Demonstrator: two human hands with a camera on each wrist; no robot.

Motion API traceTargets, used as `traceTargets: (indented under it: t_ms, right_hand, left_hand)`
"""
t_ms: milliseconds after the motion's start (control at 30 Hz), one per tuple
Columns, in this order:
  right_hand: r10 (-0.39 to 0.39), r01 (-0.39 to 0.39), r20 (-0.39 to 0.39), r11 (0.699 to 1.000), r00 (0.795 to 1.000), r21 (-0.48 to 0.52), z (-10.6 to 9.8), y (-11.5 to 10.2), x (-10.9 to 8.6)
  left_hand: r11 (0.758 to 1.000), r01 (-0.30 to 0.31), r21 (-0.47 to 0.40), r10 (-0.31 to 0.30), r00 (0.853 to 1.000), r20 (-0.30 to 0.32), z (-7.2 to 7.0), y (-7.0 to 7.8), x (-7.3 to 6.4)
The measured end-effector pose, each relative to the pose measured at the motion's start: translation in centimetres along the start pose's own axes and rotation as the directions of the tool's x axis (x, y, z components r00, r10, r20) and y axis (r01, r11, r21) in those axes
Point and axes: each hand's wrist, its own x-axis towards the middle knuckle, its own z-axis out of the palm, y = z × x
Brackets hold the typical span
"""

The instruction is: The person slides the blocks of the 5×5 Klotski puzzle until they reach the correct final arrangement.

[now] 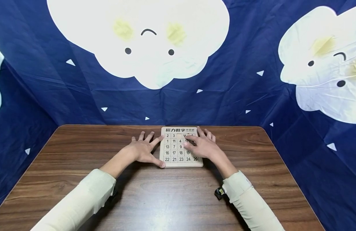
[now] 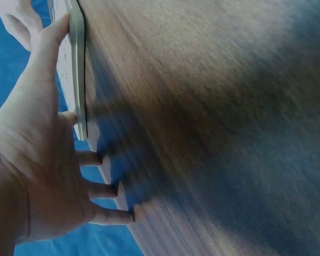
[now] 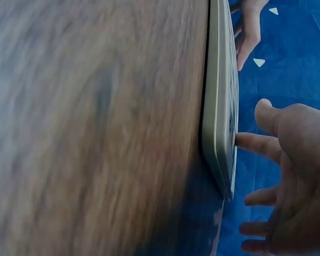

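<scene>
A pale number sliding puzzle (image 1: 181, 165) lies flat on the table, with rows of numbered tiles under a printed heading. In its top row is a gap, right of tile 3 (image 1: 173, 135). My left hand (image 1: 141, 150) is spread wide at the puzzle's left side, its thumb touching the lower left corner and its index finger the upper left edge. Over the right side reaches my right hand (image 1: 206, 147), index fingertip on the tiles near 14. In the right wrist view its thumb (image 3: 266, 114) is raised off the board. This hand hides several right-hand tiles.
The brown wood-grain table (image 1: 166, 195) has rounded far corners. Directly behind it hangs a dark blue cloth (image 1: 120, 99) with white clouds and small triangles, which also runs along both sides. A small black device (image 1: 219, 193) is at the right wrist.
</scene>
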Motion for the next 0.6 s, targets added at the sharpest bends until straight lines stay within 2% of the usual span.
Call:
traceTargets:
  t_ms: [233,400,600]
  right_hand:
    - [0.009,-0.009,-0.012,1.000,1.000,-0.002,-0.1,0.6,-0.3]
    - [-0.070,0.072,-0.040,0.997,0.997,0.043,0.4,0.2,-0.7]
    - [-0.120,0.120,-0.006,0.993,0.993,0.024,0.9,-1.0,-1.8]
  left_hand:
    - [1.000,-0.003,-0.001,0.003,1.000,-0.003,0.0,0.0,-0.1]
    - [1.000,-0.007,0.001,0.007,1.000,-0.013,0.1,-0.1,-0.2]
    - [1.000,-0.019,-0.005,0.019,0.999,-0.037,0.4,-0.3,-0.3]
